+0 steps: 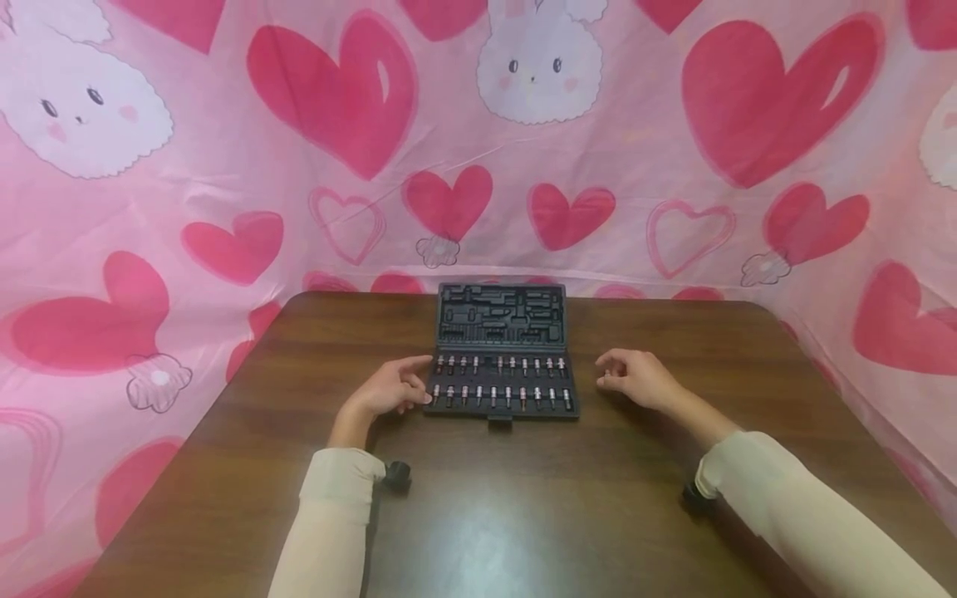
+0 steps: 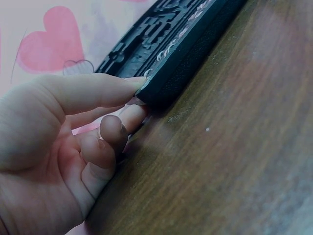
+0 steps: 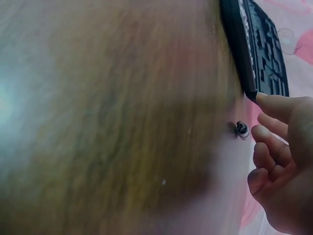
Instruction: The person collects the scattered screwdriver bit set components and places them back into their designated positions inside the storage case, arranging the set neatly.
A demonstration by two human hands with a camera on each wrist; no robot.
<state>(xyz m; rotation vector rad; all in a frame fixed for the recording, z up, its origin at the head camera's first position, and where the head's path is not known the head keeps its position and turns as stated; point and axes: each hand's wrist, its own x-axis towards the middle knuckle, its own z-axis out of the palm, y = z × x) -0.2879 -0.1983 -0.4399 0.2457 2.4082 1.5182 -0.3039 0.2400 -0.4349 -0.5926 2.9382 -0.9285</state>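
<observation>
An opened black case (image 1: 499, 415) holds two rows of small metal socket bits (image 1: 516, 394), with a gap in its back row; its lid (image 1: 501, 316) stands up behind. At the case's left side is my left hand (image 1: 385, 389), index finger and thumb stretched to it. The left wrist view has the thumb (image 2: 102, 93) touching the front corner, other fingers lower beside it. To the right of the case, my right hand (image 1: 635, 378) hovers over the table. A single short metal socket bit (image 3: 242, 129) is close by its fingertips, upright and apart from the case.
The brown wooden table (image 1: 478, 507) reaches back to a pink cloth (image 1: 449, 116) printed with hearts and rabbits, which also hangs along both sides. A small latch (image 1: 499, 423) juts from the case's front. Dark wrist straps (image 1: 398, 476) are worn near the sleeve cuffs.
</observation>
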